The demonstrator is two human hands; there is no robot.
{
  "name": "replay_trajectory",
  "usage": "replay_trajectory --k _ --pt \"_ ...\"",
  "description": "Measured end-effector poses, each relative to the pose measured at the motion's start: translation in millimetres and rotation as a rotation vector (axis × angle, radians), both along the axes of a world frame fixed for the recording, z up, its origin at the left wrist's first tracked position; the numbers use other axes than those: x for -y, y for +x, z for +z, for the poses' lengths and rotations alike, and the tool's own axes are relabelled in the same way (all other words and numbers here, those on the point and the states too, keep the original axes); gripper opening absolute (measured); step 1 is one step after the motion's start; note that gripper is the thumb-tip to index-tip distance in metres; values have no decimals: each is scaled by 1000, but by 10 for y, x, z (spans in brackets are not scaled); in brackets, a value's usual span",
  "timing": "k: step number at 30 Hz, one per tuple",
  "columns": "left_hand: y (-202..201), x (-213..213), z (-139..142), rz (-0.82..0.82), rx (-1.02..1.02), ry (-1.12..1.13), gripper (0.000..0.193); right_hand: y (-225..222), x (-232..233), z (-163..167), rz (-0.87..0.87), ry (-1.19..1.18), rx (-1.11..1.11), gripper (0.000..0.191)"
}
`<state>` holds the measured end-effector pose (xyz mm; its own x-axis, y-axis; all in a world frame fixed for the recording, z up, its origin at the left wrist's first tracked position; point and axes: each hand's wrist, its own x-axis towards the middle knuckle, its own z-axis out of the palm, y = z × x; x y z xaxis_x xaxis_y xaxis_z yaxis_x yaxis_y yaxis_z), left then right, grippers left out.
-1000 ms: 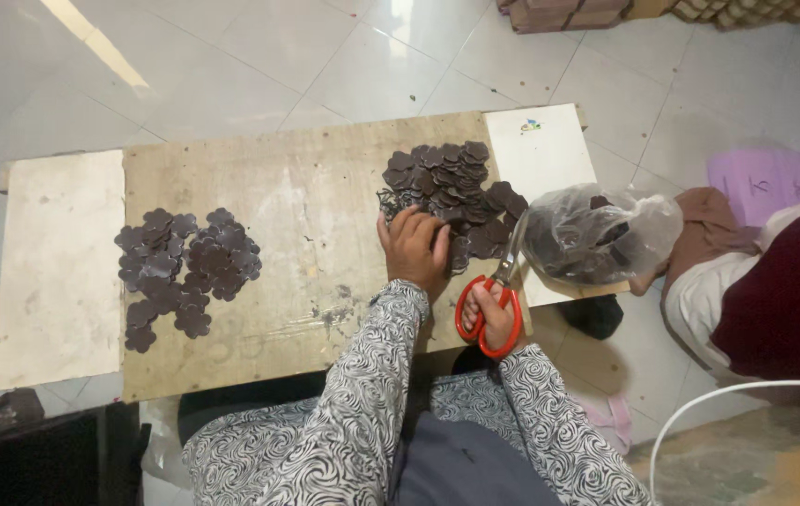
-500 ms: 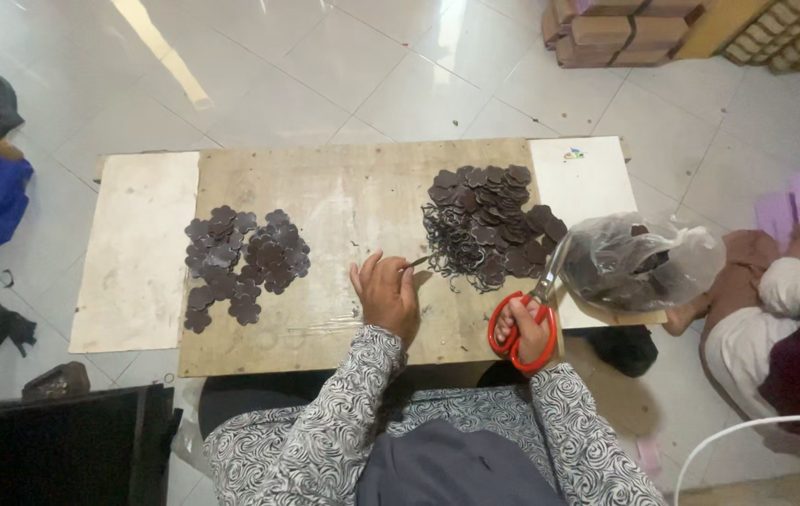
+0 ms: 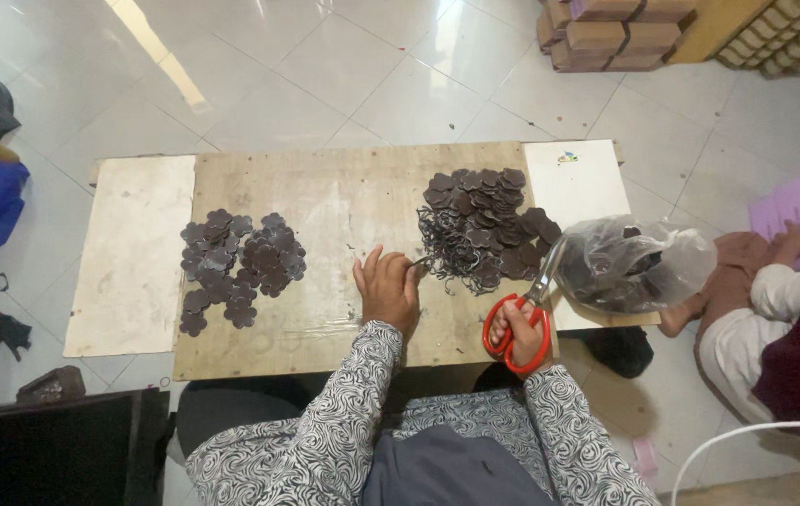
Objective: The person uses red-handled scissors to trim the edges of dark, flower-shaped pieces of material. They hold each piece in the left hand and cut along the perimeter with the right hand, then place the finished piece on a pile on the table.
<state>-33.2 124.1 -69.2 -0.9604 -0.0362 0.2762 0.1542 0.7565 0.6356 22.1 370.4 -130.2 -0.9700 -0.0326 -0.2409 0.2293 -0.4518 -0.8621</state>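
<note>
Head view: left hand [image 3: 388,289] lies palm-down on the wooden board [image 3: 344,197], fingers spread and loosely open, fingertips at the near-left edge of the right pile of dark brown flower-shaped cutouts [image 3: 482,225], nothing clearly gripped. Right hand [image 3: 515,330] is closed through the red handles of scissors [image 3: 529,309], blades pointing far toward that pile. A second cutout pile [image 3: 241,264] sits left; clear plastic bag [image 3: 632,262] right.
</note>
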Motion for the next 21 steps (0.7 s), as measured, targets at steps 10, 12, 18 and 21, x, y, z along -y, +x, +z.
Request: replay_trajectory --k 10,12,18,21 --pt "-13 38 -30 -39 -2 -30 15 -45 42 41 -43 -40 -5 28" --pt "-11 45 -50 -30 -15 -11 15 -43 43 28 -30 -48 -1 28" --pt "-25 35 -1 -25 -80 13 15 -43 33 15 -11 -13 -16 29" --pt "5 60 64 -18 -54 42 15 -36 36 13 -7 8 -12 30"
